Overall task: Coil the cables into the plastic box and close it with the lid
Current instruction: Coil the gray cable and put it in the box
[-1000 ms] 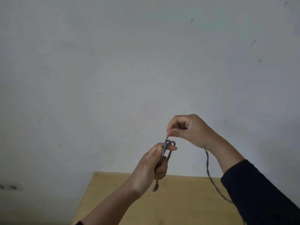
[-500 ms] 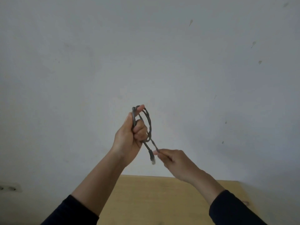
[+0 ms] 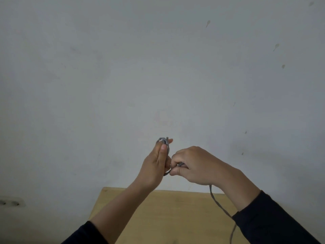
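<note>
Plain pale wall (image 3: 123, 76) behind, wooden worktop (image 3: 167, 217) below, far edge just under my wrists. Grey cable (image 3: 217, 201): thin, light, limp by look, likely springy enough to uncoil; best held at gathered loops. Loops held in air above worktop far edge, in left hand (image 3: 154, 166), grip curled round bundle, thumb up. Right hand (image 3: 195, 165) just beside, grip pinching running strand. Tail hangs under right wrist toward worktop's near right. Box, lid not visible.
</note>
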Demonstrator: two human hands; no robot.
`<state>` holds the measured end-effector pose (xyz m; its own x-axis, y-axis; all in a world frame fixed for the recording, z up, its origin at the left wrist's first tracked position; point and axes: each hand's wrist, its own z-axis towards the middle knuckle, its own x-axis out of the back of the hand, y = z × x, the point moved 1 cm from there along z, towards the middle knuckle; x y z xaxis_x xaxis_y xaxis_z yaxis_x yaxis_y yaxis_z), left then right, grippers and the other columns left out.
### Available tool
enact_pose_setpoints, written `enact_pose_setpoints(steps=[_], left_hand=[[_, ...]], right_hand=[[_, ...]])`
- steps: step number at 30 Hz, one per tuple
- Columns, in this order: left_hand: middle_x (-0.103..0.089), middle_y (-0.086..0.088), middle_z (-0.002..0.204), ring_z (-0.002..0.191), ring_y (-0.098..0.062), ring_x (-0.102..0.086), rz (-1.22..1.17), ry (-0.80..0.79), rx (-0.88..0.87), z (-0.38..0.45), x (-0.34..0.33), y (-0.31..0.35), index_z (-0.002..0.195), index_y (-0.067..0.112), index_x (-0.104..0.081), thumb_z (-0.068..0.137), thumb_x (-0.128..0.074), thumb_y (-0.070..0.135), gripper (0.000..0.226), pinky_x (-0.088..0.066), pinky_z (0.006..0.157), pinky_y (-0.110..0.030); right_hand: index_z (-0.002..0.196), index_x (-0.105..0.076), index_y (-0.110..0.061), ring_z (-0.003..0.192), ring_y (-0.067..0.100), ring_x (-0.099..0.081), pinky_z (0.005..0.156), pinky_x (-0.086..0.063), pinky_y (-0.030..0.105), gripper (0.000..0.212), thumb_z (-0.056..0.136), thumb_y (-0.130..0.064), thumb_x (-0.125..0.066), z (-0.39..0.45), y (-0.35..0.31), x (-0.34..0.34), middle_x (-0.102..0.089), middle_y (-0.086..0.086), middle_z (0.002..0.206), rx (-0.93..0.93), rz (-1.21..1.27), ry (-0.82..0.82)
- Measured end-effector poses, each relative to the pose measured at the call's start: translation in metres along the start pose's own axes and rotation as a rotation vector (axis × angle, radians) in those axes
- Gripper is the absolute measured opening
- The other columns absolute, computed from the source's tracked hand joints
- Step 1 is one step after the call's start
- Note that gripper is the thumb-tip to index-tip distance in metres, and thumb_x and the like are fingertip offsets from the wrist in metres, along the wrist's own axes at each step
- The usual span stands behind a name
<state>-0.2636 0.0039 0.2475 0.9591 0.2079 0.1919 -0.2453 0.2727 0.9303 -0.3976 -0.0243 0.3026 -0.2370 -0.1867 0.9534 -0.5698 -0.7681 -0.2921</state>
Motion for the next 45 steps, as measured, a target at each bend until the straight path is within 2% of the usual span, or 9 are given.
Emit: enact_pose_setpoints(steps=[5,10,17,22,27,32,34,41,45], left_hand=[[-0.043,0.005,0.054,0.052,-0.014,-0.034,-0.005,-0.082,0.017,-0.012,-0.006,-0.003,0.091,0.016,-0.050,0.100,-0.025,0.037,0.034,-0.032,0.051,-0.023],[-0.040,0.009,0.050,0.048,-0.007,-0.033,0.057,-0.131,0.056,-0.017,-0.012,-0.002,0.110,0.027,-0.056,0.101,-0.023,0.031,0.035,-0.032,0.052,-0.019],[-0.016,0.004,0.051,0.047,-0.013,-0.014,-0.253,-0.267,0.158,-0.019,-0.012,0.019,0.105,0.029,-0.066,0.095,-0.025,0.028,0.042,-0.017,0.048,-0.024],[-0.015,0.008,0.047,0.044,-0.010,-0.012,-0.566,-0.197,0.167,-0.009,-0.005,0.030,0.104,0.030,-0.069,0.097,-0.021,0.012,0.052,-0.017,0.042,-0.019],[-0.020,0.009,0.046,0.043,-0.009,-0.020,-0.866,0.035,0.183,0.016,-0.001,0.038,0.115,0.022,-0.060,0.103,-0.025,0.027,0.038,-0.026,0.051,-0.021],[-0.022,0.008,0.045,0.041,-0.010,-0.023,-0.685,0.337,0.215,0.035,0.016,0.036,0.103,0.026,-0.061,0.103,-0.020,0.034,0.042,-0.027,0.047,-0.023],[-0.023,0.008,0.042,0.037,-0.010,-0.026,-0.645,0.406,0.254,0.038,0.020,0.031,0.099,0.026,-0.061,0.102,-0.019,0.028,0.042,-0.027,0.049,-0.025],[-0.021,0.007,0.043,0.038,-0.011,-0.025,-0.833,0.348,0.344,0.032,0.012,0.030,0.095,0.021,-0.063,0.102,-0.020,0.028,0.044,-0.027,0.044,-0.022],[-0.025,0.009,0.043,0.040,-0.010,-0.024,-0.376,0.398,0.189,0.027,0.017,0.018,0.099,0.019,-0.062,0.101,-0.017,0.029,0.047,-0.024,0.048,-0.025]], right_hand=[[0.073,-0.066,-0.021,0.077,0.009,-0.059,0.071,-0.049,0.034,0.008,0.077,-0.026,-0.071,0.003,0.004,0.015,-0.065,-0.009,0.078,-0.029,0.150,0.007],[0.075,-0.066,-0.022,0.084,0.017,-0.066,0.081,-0.055,0.040,0.008,0.076,-0.023,-0.074,0.008,0.008,0.028,-0.071,-0.002,0.084,-0.011,0.354,0.039],[0.072,-0.064,-0.015,0.066,0.010,-0.060,0.064,-0.047,0.020,0.011,0.075,-0.011,-0.073,0.013,0.032,0.030,-0.064,-0.005,0.067,0.056,0.733,0.204],[0.076,-0.071,-0.024,0.049,0.011,-0.034,0.047,-0.029,0.019,0.013,0.084,-0.023,-0.061,0.019,0.047,-0.009,-0.046,-0.002,0.055,-0.078,1.041,0.458],[0.057,-0.058,-0.036,0.046,0.011,-0.041,0.050,-0.035,0.023,0.046,0.097,-0.019,-0.042,0.022,0.024,-0.064,-0.050,-0.011,0.042,-0.235,0.760,0.354],[0.099,-0.062,-0.019,0.045,0.006,-0.040,0.051,-0.031,0.022,0.026,0.099,-0.025,-0.037,0.006,0.010,-0.088,-0.048,-0.010,0.052,-0.109,0.491,0.285],[0.103,-0.061,-0.016,0.043,0.005,-0.041,0.049,-0.030,0.019,0.028,0.099,-0.029,-0.037,0.000,0.005,-0.097,-0.048,-0.012,0.050,-0.090,0.476,0.248],[0.102,-0.060,-0.009,0.047,0.000,-0.041,0.052,-0.030,0.017,0.034,0.099,-0.030,-0.034,-0.004,-0.012,-0.121,-0.042,-0.015,0.054,-0.137,0.458,0.090],[0.093,-0.064,-0.014,0.040,0.006,-0.034,0.044,-0.027,0.017,0.028,0.098,-0.024,-0.038,-0.010,-0.014,-0.104,-0.040,-0.011,0.051,-0.154,0.478,0.172]])
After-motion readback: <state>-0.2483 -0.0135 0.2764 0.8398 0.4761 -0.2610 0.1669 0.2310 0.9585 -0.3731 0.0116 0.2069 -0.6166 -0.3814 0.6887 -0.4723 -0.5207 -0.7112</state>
